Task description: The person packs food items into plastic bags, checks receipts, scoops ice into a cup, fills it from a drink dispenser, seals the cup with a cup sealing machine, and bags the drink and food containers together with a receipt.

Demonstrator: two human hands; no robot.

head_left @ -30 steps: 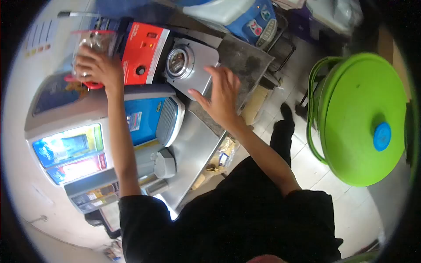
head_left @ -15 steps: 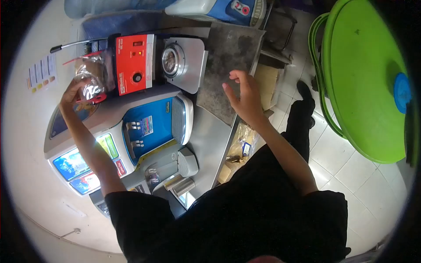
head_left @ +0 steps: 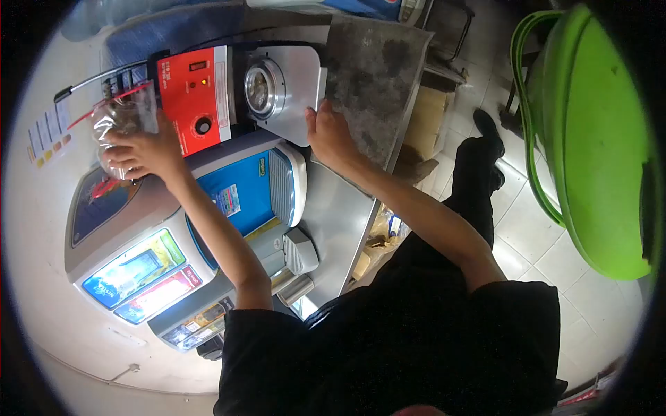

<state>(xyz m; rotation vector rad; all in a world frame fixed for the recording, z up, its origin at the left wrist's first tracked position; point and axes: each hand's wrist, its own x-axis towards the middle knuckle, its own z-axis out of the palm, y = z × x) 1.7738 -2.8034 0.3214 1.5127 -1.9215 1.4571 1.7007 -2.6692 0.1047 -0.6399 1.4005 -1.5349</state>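
Note:
My left hand [head_left: 149, 149] lies over a roll of clear plastic film [head_left: 114, 125] with red ends, on top of the red cup sealing machine [head_left: 187, 104]. Its fingers curve round the shiny plastic, and the thumb points toward the machine's front. My right hand [head_left: 333, 135] grips the near corner of the sealer's silver tray [head_left: 298, 76], thumb and fingers at the edge. Set in the tray is a round metal ring [head_left: 263, 90]; what sits inside it is hard to make out. A small light glows on the red panel.
A drink dispenser [head_left: 281, 177] with lit panels stands beside the sealer. Metal cups [head_left: 295, 290] lie near a smaller grey machine [head_left: 298, 251]. A large green lidded tub [head_left: 596, 159] is at right. Below the stained counter [head_left: 378, 69] is a shelf with packets.
My left hand has turned and moved over the film roll. My right hand has gone from open in the air to the tray's edge. The view has shifted slightly.

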